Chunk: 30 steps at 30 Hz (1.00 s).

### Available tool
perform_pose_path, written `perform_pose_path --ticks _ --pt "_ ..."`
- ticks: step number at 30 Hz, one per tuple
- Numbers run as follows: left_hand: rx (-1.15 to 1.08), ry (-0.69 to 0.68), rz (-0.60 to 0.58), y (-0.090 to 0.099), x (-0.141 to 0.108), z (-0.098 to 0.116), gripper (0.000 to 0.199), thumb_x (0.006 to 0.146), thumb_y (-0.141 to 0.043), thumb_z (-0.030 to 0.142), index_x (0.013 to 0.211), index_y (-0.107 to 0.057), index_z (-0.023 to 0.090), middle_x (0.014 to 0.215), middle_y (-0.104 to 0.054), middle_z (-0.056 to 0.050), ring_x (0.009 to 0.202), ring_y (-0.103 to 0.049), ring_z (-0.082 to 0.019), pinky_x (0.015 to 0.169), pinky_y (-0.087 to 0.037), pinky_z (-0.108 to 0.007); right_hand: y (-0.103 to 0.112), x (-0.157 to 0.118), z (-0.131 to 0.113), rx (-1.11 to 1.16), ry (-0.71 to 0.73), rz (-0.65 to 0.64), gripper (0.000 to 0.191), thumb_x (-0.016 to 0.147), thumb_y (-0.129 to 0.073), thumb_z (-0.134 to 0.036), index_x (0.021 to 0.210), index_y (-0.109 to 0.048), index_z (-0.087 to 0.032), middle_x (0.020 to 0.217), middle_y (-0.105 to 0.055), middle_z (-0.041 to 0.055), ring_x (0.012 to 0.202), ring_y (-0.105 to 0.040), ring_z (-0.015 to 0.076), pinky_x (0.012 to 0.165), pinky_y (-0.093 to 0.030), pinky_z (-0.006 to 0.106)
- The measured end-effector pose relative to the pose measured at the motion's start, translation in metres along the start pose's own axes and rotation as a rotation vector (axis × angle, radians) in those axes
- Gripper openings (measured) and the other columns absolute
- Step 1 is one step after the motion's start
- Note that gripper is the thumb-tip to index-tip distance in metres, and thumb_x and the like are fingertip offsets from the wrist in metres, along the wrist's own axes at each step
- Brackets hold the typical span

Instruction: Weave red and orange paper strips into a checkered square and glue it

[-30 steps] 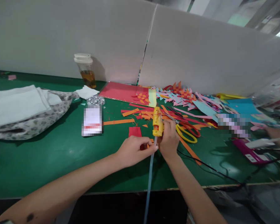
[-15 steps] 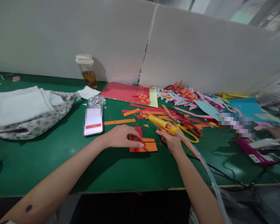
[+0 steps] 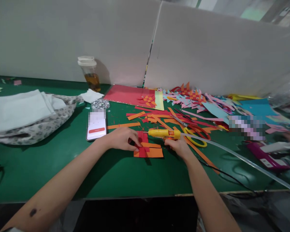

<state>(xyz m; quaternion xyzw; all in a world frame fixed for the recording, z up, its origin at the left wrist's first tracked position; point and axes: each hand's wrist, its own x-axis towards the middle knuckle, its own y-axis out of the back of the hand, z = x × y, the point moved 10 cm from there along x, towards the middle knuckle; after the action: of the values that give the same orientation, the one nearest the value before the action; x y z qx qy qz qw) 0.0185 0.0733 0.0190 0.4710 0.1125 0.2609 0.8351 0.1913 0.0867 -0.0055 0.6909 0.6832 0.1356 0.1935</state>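
Observation:
Orange strips (image 3: 156,152) and red strips (image 3: 143,137) lie crossed over each other on the green table. My left hand (image 3: 125,139) is at their left side, its fingertips pressing on the red paper where it crosses the orange. In my right hand (image 3: 176,146) is a yellow glue gun (image 3: 164,134) with a clear glue stick trailing from its back. The gun lies nearly level, its nozzle pointing left, just above the upper part of the red strips.
A phone (image 3: 96,125) lies left of my left hand. Behind are loose paper strips, scissors (image 3: 195,137), a red sheet (image 3: 125,95) and woven paper fish. A lidded cup (image 3: 91,74) stands by the wall; a magenta power strip (image 3: 265,156) and cable are at right.
My right hand has turned the glue gun level, its nozzle now lower and further left over the red strips. My left fingertips have drawn back left and come down on the paper.

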Motion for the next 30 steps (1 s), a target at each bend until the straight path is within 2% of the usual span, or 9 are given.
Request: perform_pose_path --ticks 3,8,16,22,30 --pt "0.024 -0.01 -0.002 0.0 -0.001 0.002 0.022 0.077 -0.059 0.038 0.092 -0.071 0.028 0.087 -0.066 0.0 0.065 -0.055 -0.01 0.055 -0.033 -0.021 0.001 0.0 -0.001 -0.055 0.038 -0.005 0.009 0.053 -0.053 -0.026 0.052 -0.047 -0.019 0.043 -0.042 -0.0046 0.044 -0.04 0.0108 0.041 -0.028 0.023" --pt "0.031 -0.009 -0.005 0.001 -0.001 0.003 0.021 0.077 -0.058 0.037 0.092 -0.071 0.029 0.087 -0.066 0.0 0.065 -0.056 -0.01 0.054 -0.033 -0.021 0.001 0.0 0.006 -0.133 -0.006 -0.006 0.012 0.054 -0.052 -0.028 0.048 -0.046 -0.02 0.042 -0.043 -0.0035 0.042 -0.04 0.0113 0.039 -0.027 0.023" --pt "0.032 -0.006 0.006 0.003 0.0 0.006 0.019 0.076 -0.059 0.034 0.089 -0.072 0.029 0.084 -0.067 0.001 0.065 -0.056 -0.01 0.053 -0.031 -0.021 -0.004 -0.004 -0.009 -0.192 0.1 -0.066 0.012 0.058 -0.049 -0.027 0.048 -0.046 -0.02 0.043 -0.043 -0.0034 0.044 -0.042 0.0123 0.04 -0.027 0.024" --pt "0.032 -0.005 -0.002 0.003 0.0 0.006 0.019 0.076 -0.059 0.035 0.09 -0.072 0.029 0.085 -0.067 0.001 0.065 -0.056 -0.01 0.052 -0.031 -0.021 -0.001 -0.004 -0.008 -0.213 0.082 -0.021 0.009 0.056 -0.05 -0.026 0.049 -0.048 -0.021 0.044 -0.045 -0.0026 0.047 -0.044 0.0141 0.041 -0.028 0.025" --pt "0.045 0.002 -0.011 0.002 0.0 0.005 0.02 0.076 -0.058 0.035 0.09 -0.072 0.029 0.088 -0.067 0.001 0.068 -0.057 -0.011 0.053 -0.032 -0.021 -0.002 -0.006 -0.008 -0.194 0.066 -0.042 0.006 0.059 -0.051 -0.026 0.058 -0.05 -0.02 0.046 -0.046 -0.0033 0.049 -0.045 0.0146 0.045 -0.03 0.025"
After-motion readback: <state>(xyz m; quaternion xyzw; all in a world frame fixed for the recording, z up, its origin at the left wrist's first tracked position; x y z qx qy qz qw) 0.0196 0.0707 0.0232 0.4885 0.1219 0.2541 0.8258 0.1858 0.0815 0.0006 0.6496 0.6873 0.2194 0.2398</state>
